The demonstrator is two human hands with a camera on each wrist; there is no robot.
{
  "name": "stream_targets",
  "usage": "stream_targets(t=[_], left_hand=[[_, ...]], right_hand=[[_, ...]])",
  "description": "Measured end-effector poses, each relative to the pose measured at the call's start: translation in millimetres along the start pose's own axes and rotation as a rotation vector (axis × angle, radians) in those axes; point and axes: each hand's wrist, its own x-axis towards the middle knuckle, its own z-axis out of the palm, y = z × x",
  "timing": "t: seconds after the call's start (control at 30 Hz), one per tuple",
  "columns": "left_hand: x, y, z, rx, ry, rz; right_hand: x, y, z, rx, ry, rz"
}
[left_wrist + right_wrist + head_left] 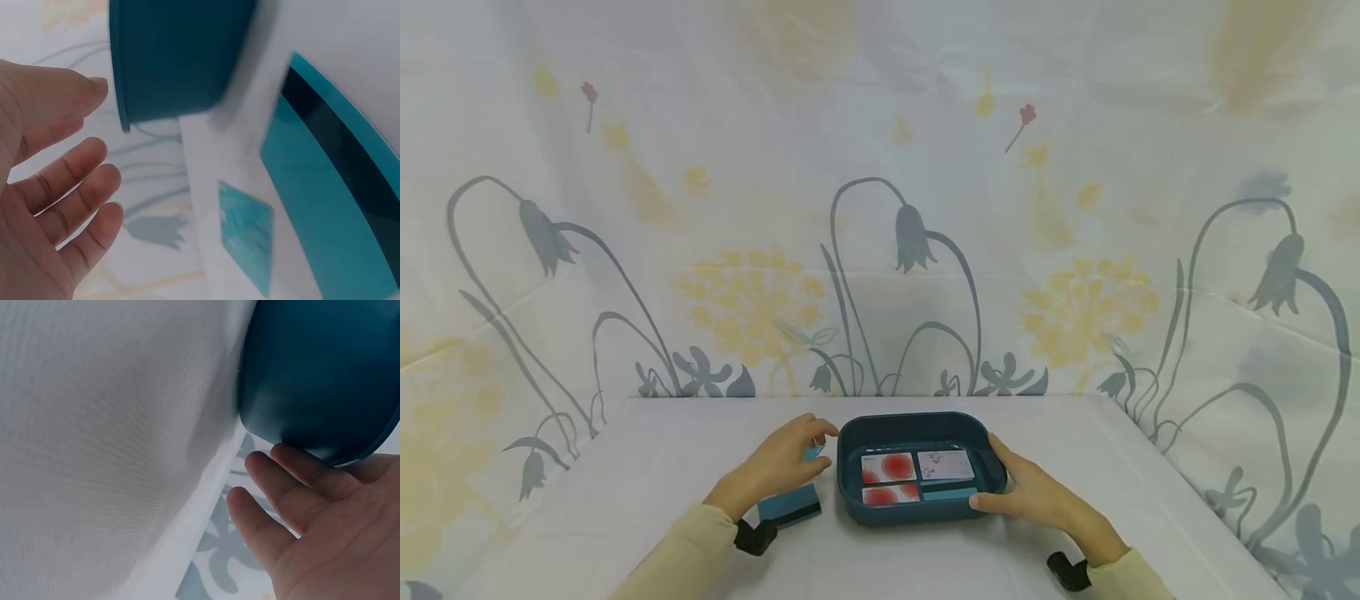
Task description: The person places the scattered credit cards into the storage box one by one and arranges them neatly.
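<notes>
A dark blue rectangular box [917,515] stands on the table with several cards in it. Two of these cards show red round shapes, like the upper one [887,467]; beside them lie a white card [946,465] and a teal card [950,493]. My left hand [778,461] hovers by the box's left end, fingers apart and holding nothing. At the right end, my right hand [1037,492] holds the box, thumb at the front rim and fingers around the side [319,506]. A teal card with a black stripe [337,169] lies near my left wrist; another teal card [247,237] lies beyond it, partly hidden by my left hand in the head view.
A white cloth covers the table [700,425]. Behind it hangs a pale curtain [880,125] printed with grey and yellow flowers. Black straps with camera mounts [755,537] sit at both wrists.
</notes>
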Motion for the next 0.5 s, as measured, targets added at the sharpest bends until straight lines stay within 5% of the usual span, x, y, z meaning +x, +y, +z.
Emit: stream_targets(t=[0.3, 0.5], left_hand=[[-13.9, -26.5, 1.7, -0.007, -0.013, -0.073], [-15.7, -37.5, 3.2, -0.032, -0.043, -0.184]], right_hand=[[0, 4, 2, 0.013, -0.005, -0.015], [0, 3, 1, -0.010, 0.004, -0.018]])
